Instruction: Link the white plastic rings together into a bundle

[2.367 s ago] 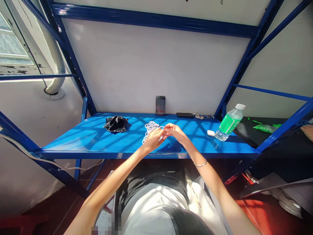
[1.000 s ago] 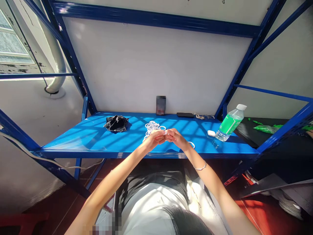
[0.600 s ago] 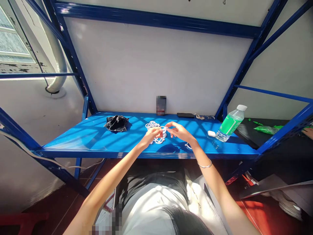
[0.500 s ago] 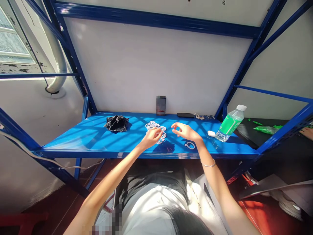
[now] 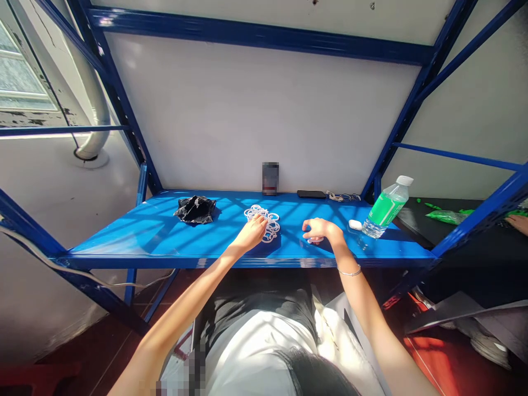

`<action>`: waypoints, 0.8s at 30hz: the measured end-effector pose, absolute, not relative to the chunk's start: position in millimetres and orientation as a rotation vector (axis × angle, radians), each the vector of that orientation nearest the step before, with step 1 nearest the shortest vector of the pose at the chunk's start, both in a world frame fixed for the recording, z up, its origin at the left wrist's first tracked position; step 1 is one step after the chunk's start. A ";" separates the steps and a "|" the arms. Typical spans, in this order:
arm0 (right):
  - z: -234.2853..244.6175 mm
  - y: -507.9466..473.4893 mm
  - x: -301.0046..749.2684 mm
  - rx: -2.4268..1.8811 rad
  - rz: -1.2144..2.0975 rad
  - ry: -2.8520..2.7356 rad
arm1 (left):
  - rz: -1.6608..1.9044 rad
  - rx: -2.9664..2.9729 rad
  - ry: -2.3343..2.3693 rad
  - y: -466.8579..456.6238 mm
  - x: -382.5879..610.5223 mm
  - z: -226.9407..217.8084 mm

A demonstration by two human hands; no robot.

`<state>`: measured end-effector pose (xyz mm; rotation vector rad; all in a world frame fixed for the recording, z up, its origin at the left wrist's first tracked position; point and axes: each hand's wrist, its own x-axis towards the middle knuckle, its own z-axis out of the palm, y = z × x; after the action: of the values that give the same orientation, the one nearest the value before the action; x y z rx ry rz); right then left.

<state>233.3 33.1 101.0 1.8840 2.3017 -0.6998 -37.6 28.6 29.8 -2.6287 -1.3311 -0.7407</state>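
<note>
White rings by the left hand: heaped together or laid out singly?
Heaped: the white rings overlap in one cluster beside the left hand. Cannot tell if that hand holds one.

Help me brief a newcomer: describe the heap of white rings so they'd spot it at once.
Find the blue table against the pale wall. Near its middle, partly hidden by the left hand, lies a heap of white rings. Its many open loops set it apart from the crumpled black plastic to its left and the small, solid white object beside the bottle.
</note>
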 end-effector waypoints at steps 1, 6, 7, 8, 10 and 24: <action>100.5 33.9 232.2 1.822 -0.696 2.353 | -0.723 -2.623 -1.328 28.6 -37.5 30.0; 92.1 35.5 222.4 1.538 -0.653 2.578 | -0.691 -2.612 -1.307 27.8 -36.3 30.8; 89.4 35.4 218.9 1.538 -0.616 2.590 | -0.697 -2.613 -1.297 27.8 -36.5 30.9; 86.8 35.2 215.2 1.558 -0.574 2.594 | -0.701 -2.613 -1.290 28.0 -36.9 31.0; 82.6 34.5 208.2 1.608 -0.517 2.601 | -0.696 -2.611 -1.283 28.6 -37.9 31.3; 87.0 26.4 188.1 1.168 -1.428 3.300 | -1.278 -2.761 -1.158 13.8 -30.1 46.3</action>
<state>188.1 26.4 87.0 1.1681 3.3000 -1.4280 -30.1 13.8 46.3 -2.7613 -1.1584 -1.2777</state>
